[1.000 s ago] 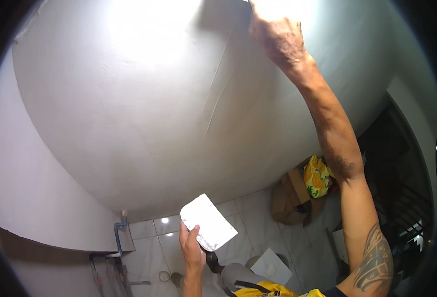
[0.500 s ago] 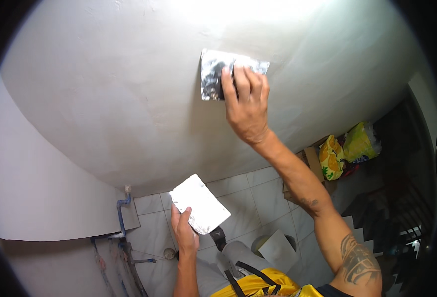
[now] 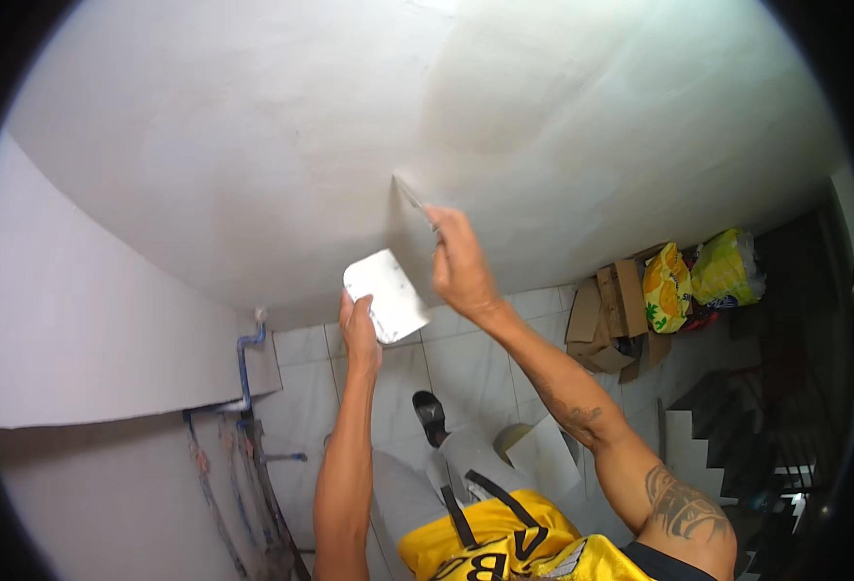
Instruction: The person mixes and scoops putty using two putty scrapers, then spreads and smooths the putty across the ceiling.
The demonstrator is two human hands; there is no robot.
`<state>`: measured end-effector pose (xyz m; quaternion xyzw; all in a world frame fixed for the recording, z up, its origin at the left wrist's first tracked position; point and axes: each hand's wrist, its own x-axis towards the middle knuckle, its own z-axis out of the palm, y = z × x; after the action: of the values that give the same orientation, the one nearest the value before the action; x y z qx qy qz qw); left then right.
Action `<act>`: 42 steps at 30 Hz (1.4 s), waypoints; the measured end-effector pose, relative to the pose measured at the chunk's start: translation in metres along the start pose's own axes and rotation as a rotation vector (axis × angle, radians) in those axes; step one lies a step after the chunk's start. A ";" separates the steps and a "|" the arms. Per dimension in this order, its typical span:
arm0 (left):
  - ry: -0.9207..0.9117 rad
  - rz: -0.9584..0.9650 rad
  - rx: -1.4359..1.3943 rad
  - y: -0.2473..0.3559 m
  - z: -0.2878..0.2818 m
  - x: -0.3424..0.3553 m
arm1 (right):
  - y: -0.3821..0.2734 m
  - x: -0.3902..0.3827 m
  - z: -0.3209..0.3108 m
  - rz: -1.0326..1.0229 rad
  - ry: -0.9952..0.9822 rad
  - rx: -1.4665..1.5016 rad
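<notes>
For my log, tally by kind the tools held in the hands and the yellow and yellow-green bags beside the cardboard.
White plate, left hand: 1
Thin blade, right hand: 1
Yellow bag and yellow-green bag: 2
Total: 4

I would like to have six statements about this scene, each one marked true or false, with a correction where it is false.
1. The left hand holds a white board. True.
2. The white board is a round disc. False: it has straight sides.
3. The right hand holds a scraper, seen nearly edge-on. True.
4. All bags are to the left of the hands. False: the yellow bag and the green bag are to the right.
5. A blue pipe is to the left of both hands. True.
6. Underfoot there is brown wood. False: the floor is tiled, in a pale colour.
</notes>
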<state>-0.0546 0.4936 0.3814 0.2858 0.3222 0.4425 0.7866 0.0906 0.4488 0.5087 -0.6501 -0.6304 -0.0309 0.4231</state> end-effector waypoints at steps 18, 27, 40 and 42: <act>-0.195 -0.226 -0.261 0.148 0.081 -0.094 | -0.136 0.022 -0.155 -0.227 -0.326 0.419; -0.370 -0.139 -0.332 0.181 0.095 -0.123 | -0.143 0.026 -0.172 -0.770 -0.595 -0.021; -0.275 0.099 -0.223 0.222 0.118 -0.149 | -0.102 -0.010 -0.217 -0.160 -0.489 0.080; -0.256 0.230 -0.123 0.226 0.125 -0.152 | -0.102 -0.032 -0.215 0.244 -0.350 0.516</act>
<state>-0.1356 0.4401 0.6644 0.3262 0.1570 0.5082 0.7814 0.1036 0.2814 0.6801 -0.5878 -0.5980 0.2925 0.4596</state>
